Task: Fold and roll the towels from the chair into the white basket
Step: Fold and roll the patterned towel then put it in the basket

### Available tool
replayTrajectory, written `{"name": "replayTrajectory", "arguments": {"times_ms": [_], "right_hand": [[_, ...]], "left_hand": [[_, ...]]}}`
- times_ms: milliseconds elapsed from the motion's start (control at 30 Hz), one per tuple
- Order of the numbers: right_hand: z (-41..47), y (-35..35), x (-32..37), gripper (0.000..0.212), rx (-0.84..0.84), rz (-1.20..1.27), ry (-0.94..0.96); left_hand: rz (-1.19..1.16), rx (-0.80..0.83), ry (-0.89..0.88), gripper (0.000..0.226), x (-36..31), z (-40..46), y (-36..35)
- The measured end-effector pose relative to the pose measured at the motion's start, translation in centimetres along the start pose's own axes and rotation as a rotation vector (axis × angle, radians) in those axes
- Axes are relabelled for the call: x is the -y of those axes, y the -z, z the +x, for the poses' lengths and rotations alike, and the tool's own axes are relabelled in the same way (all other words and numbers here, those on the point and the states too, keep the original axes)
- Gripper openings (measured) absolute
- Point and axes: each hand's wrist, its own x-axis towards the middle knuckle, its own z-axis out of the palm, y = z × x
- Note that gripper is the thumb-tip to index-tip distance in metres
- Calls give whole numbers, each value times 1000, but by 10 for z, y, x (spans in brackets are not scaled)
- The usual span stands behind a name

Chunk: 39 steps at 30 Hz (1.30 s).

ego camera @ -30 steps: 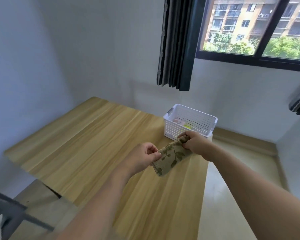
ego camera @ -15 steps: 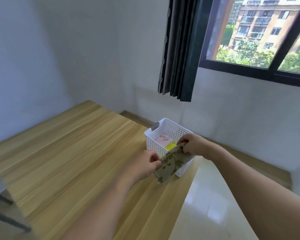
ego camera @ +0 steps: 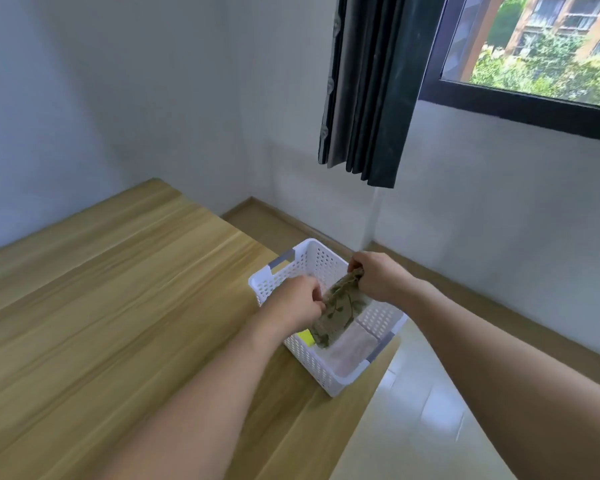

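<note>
While I watch the head cam: wooden table [ego camera: 118,323] | white basket [ego camera: 312,363] at its far right corner, pink towel [ego camera: 352,351] inside | leaf-print rolled towel [ego camera: 340,306] over basket | left hand [ego camera: 297,301] and right hand [ego camera: 378,277] each pinching an end, hands apart

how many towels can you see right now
3: a rolled green leaf-print towel held over the white basket, a pink towel and a yellow one inside it. Others may be hidden.

Soft window [ego camera: 541,46] daylight, wide-angle edge warping
</note>
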Motion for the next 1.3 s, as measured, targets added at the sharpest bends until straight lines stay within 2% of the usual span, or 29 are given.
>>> {"name": "replayTrajectory", "arguments": {"times_ms": [33,133,167,267,433,500,600,767,833,933,1033,1200,1300], "right_hand": [[13,-8,-12,33,53,-36,1],[41,-38,-42,31,253,-164,4],[48,-50,-51,30,303,-196,9],[65,-81,-71,28,437,-261,17],[79,-118,-83,29,592,-261,-9],[78,-125,-85,28,600,-254,-48],[84,-135,-94,29,599,-337,-1],[99,-151,-92,44,750,-442,-117],[98,-149,-90,40,750,-461,-170],[93,-139,-89,31,688,-338,-123],[86,-108,-79,36,611,-357,-136],[62,-50,-57,42,400,-179,-59],[40,-30,-34,41,252,-88,-32]], "left_hand": [[34,43,22,9,1,18,-10],[108,208,52,43,10,63,-44],[146,275,78,44,13,75,-54],[235,451,178,13,21,97,-84],[285,607,280,11,35,115,-120],[305,627,318,14,38,120,-130],[334,623,347,22,43,125,-142],[355,604,384,26,51,130,-153],[363,607,388,26,51,131,-153],[369,611,373,23,48,130,-146],[370,509,334,13,40,123,-118],[392,88,158,29,19,89,-55],[402,-58,82,30,22,64,-32]]}}
